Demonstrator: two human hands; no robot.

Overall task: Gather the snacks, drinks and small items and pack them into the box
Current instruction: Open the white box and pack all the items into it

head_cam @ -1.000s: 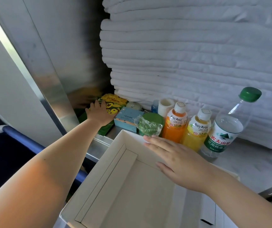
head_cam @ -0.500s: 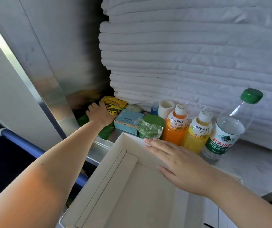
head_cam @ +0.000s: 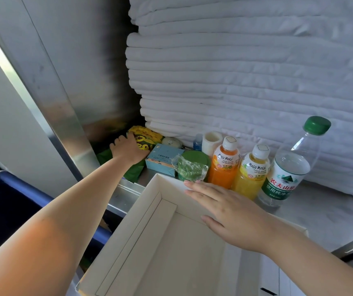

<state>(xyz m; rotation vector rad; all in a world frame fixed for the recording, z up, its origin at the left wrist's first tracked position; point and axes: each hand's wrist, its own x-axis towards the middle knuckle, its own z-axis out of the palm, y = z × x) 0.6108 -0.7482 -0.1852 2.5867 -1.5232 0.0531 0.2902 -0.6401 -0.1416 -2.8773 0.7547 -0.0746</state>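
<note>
An open white cardboard box [head_cam: 128, 212] lies in front of me with nothing inside. My right hand [head_cam: 231, 214] lies flat on its far wall, fingers straight. My left hand [head_cam: 128, 150] reaches to the back left corner, its fingers curled over a yellow and green snack bag [head_cam: 147, 135]. Behind the box stand a light blue carton [head_cam: 162, 159], a green cup in plastic wrap [head_cam: 192, 167], an orange juice bottle [head_cam: 224, 165], a yellow juice bottle [head_cam: 252, 174] and a green-capped water bottle [head_cam: 288, 167]. Farther back are a white cup [head_cam: 211, 142], a small blue bottle [head_cam: 197, 142] and a pale round item [head_cam: 171, 143].
A tall stack of white folded cloth [head_cam: 246, 71] rises right behind the items. A metal wall [head_cam: 75, 82] closes the left side of the corner. A blue rail [head_cam: 22, 184] runs below left. White counter [head_cam: 331, 214] shows to the right of the box.
My left hand has slid a little farther over the snack bag and its fingers have curled on it. My right hand stays flat on the box wall.
</note>
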